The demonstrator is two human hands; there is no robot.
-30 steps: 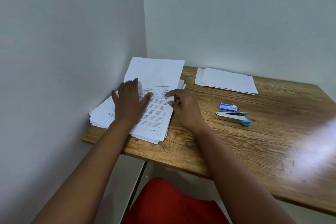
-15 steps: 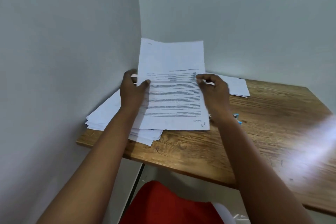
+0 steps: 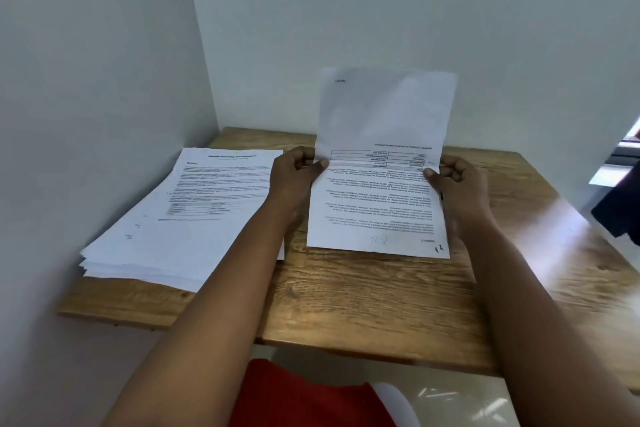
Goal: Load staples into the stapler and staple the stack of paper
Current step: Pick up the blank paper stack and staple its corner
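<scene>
I hold a thin set of printed sheets (image 3: 379, 191) upright over the middle of the wooden table (image 3: 363, 305), its bottom edge resting on the wood and its text upside down. My left hand (image 3: 294, 180) pinches the left edge, my right hand (image 3: 457, 184) pinches the right edge. A thick stack of printed paper (image 3: 180, 218) lies flat at the table's left, against the wall. The stapler and the staple box are hidden behind the held sheets and my right hand.
White walls close in the table's left and back sides, forming a corner. A dark object (image 3: 620, 211) shows at the far right edge. Red cloth (image 3: 304, 399) lies below the table's front edge.
I have lifted the sheets off the left stack and carried them right to the table's middle, standing them on their bottom edge. The view has shifted right too.
</scene>
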